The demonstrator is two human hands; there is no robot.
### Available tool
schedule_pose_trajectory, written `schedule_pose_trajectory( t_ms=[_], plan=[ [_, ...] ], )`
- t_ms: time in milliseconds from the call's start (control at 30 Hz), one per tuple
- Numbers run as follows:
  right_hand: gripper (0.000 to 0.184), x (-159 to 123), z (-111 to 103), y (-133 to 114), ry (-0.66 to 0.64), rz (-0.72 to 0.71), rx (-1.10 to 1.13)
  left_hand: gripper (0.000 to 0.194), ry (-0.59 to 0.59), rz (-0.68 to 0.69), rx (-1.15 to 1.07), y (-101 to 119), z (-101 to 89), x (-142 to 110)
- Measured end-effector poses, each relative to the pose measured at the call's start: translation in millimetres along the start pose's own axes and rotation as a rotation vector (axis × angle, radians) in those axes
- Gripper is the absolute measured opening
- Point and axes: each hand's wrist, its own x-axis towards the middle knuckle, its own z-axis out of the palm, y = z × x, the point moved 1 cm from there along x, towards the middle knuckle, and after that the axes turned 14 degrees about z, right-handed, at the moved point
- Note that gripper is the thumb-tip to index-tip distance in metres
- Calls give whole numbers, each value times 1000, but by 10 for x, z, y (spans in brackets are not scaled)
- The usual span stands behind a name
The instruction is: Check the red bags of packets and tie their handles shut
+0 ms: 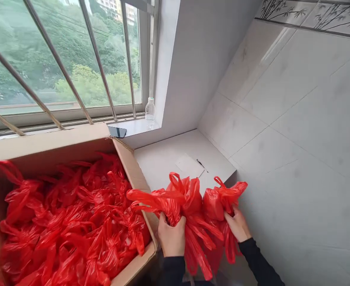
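Observation:
My left hand (pixel 172 235) is closed around the gathered necks of red plastic bags (pixel 189 198), whose handles stick out above and to the left. To the right, my right hand (pixel 237 224) grips another red plastic bag (pixel 215 203) by its side, the fingers partly hidden behind the plastic. The bags in both hands press against each other, and more red plastic hangs below them. What the bags contain cannot be seen. Just left of my left hand stands an open cardboard box (pixel 130 167), filled with many knotted red bags (pixel 74 214).
A white counter (pixel 160 159) lies behind the bags, with a sheet of paper (pixel 190 166) and a pen (pixel 201 163) on it. On the windowsill are a phone (pixel 117 132) and a clear bottle (pixel 150 111). Metal bars (pixel 94 51) cross the window; a tiled wall (pixel 297 159) rises at right.

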Motion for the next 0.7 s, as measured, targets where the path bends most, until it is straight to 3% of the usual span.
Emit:
schedule_pose_trajectory(
  t_ms=[100, 233, 333, 433, 567, 700],
  plan=[
    [41, 1150, 208, -377, -81, -51, -56, 27, 114, -78, 46, -20, 487, 629],
    [34, 2880, 541, -857, -147, -74, -150, 26, 178, -138, 63, -54, 1408, 1645],
    [28, 4142, 797, -1088, -149, -93, -242, 23, 170, -127, 70, -161, 2162, 2480],
    [28, 5204, 1002, -1159, -147, -108, -334, 23, 118, -105, 54, -403, 2853, 3268],
    [27, 6162, 1191, -1100, -117, -141, -444, 28, 61, -83, 52, -857, 3563, 4056],
    [39, 6665, 1341, -1074, -87, -166, -480, 27, 9, -69, 90, -1199, 4018, 4453]
  ],
)
